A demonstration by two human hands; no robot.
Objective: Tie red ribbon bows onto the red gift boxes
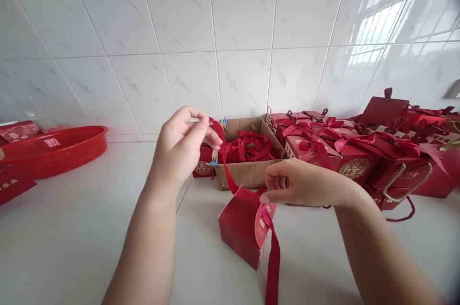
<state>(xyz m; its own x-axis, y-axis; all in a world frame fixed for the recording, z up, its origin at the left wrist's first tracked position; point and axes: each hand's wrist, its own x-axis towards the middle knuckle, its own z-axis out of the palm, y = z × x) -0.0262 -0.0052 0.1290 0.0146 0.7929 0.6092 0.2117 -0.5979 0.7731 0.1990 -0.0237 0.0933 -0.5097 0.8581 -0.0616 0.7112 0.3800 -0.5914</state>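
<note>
A small red gift box (240, 226) stands tilted on the white surface, with a red ribbon (273, 257) at its top. One end of the ribbon rises to the left and the other hangs down in front of the box. Raised at the upper left of the box, my left hand (187, 144) pinches the rising end of the ribbon. My right hand (289, 183) is at the top right of the box, its thumb and fingers closed on the ribbon where it meets the box.
Behind is an open cardboard box (247, 174) of red ribbon pieces, with blue clips on its edge. Many red gift boxes (345, 163) with bows crowd the right. At the left are a red oval basin (82, 152) and a red packet (14, 183). A tiled wall stands behind.
</note>
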